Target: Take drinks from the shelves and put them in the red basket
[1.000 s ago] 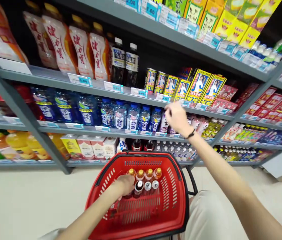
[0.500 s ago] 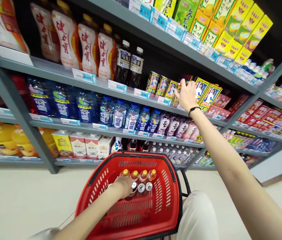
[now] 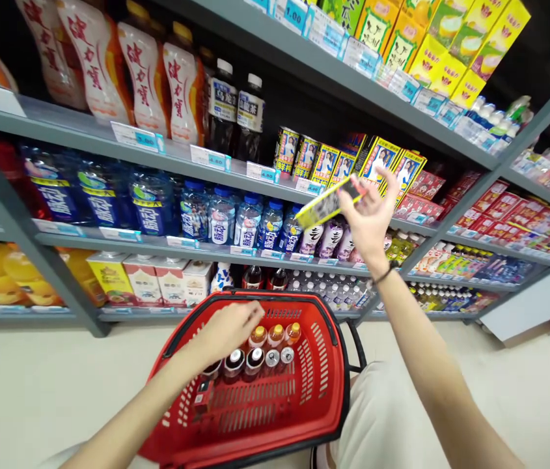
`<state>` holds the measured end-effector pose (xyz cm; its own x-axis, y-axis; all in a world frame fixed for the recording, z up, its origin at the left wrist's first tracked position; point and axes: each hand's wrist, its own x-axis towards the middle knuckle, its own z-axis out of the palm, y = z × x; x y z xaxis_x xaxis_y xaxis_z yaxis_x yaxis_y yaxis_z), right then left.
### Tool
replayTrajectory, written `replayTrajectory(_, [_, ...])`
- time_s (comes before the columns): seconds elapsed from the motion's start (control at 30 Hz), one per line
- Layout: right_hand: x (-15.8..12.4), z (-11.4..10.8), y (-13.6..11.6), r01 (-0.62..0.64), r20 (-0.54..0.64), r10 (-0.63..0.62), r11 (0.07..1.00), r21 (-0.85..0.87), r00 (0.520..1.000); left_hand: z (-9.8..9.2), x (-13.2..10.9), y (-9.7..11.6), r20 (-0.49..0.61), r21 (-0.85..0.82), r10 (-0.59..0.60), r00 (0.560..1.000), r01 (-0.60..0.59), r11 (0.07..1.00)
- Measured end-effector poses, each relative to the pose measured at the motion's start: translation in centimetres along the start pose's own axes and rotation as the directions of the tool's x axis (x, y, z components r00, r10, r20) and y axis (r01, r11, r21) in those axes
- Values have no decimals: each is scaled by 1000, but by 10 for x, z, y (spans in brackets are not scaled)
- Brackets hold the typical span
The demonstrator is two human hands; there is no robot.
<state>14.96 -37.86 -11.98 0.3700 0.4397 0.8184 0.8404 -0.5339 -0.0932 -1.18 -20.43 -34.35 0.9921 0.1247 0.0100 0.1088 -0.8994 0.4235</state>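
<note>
My right hand (image 3: 370, 212), with a dark band on its wrist, holds a yellow-and-black drink carton (image 3: 330, 203) by one end. The carton is tilted in the air in front of the shelf, its far end pointing left. Behind it, similar yellow cartons (image 3: 381, 159) stand on the middle shelf next to yellow-and-black cans (image 3: 285, 150). My left hand (image 3: 233, 326) hovers over a red shopping basket (image 3: 321, 417), fingers loosely extended, with nothing visible in them. In the basket stand yellow-capped bottles (image 3: 276, 335), white-capped dark bottles (image 3: 254, 361), cans (image 3: 279, 356) and a small red box (image 3: 204, 396).
Grey shelving (image 3: 181, 153) with price tags runs across the view. Amber drink bottles (image 3: 142, 78) and oolong tea bottles (image 3: 250, 114) stand at upper left, blue-capped bottles (image 3: 223, 215) below. Yellow boxes (image 3: 450, 52) fill the top shelf. The basket's black handle (image 3: 355, 345) sticks out right.
My right hand has drawn a drink carton out from the shelf toward me. My left hand has lifted from the bottles in the basket, uncovering more of them. The view has shifted slightly.
</note>
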Motion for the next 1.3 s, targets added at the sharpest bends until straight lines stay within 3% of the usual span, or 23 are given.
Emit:
replayTrajectory(0.07, [-62, 14, -5, -111, 175, 77, 975, 195, 982, -3, 3, -1, -144, -32, -63, 988, 59, 998])
replayTrajectory(0.17, [-148, 44, -1, -312, 391, 148, 862, 399, 909, 3, 4, 6, -146, -141, -63, 987, 42, 989])
replayTrajectory(0.23, [-189, 62, 5, -390, 450, 198, 836, 386, 870, 14, 3, 16, -99, -207, -5, 995, -16, 978])
replayTrajectory(0.33, [-224, 77, 10, -390, 525, 173, 857, 337, 834, 38, 1, 32, -98, -153, 25, 995, -40, 987])
replayTrajectory(0.43, [-238, 80, 7, -330, 558, 96, 883, 335, 824, 59, 2, 40, -111, -233, 22, 994, -47, 971])
replayTrajectory(0.53, [-243, 77, 1, -328, 557, 62, 859, 392, 828, 65, 7, 36, -104, -284, -4, 995, -25, 959])
replayTrajectory(0.6, [-240, 73, -1, -362, 583, 57, 831, 422, 810, 59, 9, 28, -142, -310, 13, 990, -57, 949])
replayTrajectory(0.73, [-228, 68, 7, -374, 693, -26, 827, 420, 720, 39, 5, 12, -289, -395, 127, 949, -239, 887])
replayTrajectory(0.87, [-227, 73, 15, -373, 742, -59, 836, 402, 668, 30, -3, 7, -367, -272, 285, 886, -395, 877])
replayTrajectory(0.97, [-237, 79, 16, -352, 717, -78, 831, 431, 693, 36, -5, 7, -445, -110, 403, 800, -496, 862])
replayTrajectory(1.1, [-250, 87, 14, -318, 631, -48, 833, 454, 774, 45, -3, 11, -557, 4, 474, 682, -569, 823])
replayTrajectory(1.3, [-257, 93, 14, -286, 567, -19, 849, 444, 824, 46, -4, 19, -615, 9, 447, 649, -562, 827])
